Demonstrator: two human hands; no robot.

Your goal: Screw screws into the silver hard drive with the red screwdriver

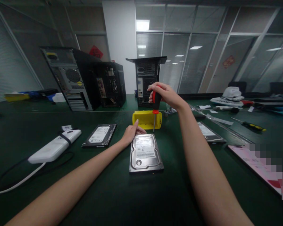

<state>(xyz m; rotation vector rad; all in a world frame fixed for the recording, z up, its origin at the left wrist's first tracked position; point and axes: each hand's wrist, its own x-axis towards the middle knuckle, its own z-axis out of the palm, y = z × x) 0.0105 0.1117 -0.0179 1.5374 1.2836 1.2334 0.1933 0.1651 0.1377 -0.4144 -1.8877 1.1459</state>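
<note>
A silver hard drive (146,153) lies label up on the dark green table. At its far left corner rests my left hand (131,133), thumb raised and fingers apart, touching the drive's edge. My right hand (163,93) is wrapped round the handle of a red and black screwdriver (156,102). The screwdriver stands nearly upright, its tip pointing down near the drive's far right corner; whether the tip touches anything I cannot tell. Just behind the shaft sits a yellow plastic tray (141,121).
Another hard drive (99,135) lies to the left, and one (209,133) to the right. Further left is a white power strip (55,147) with cables. Computer cases (73,75) stand at the back. A yellow-black screwdriver (252,126) and a pink-screened device (252,163) lie right.
</note>
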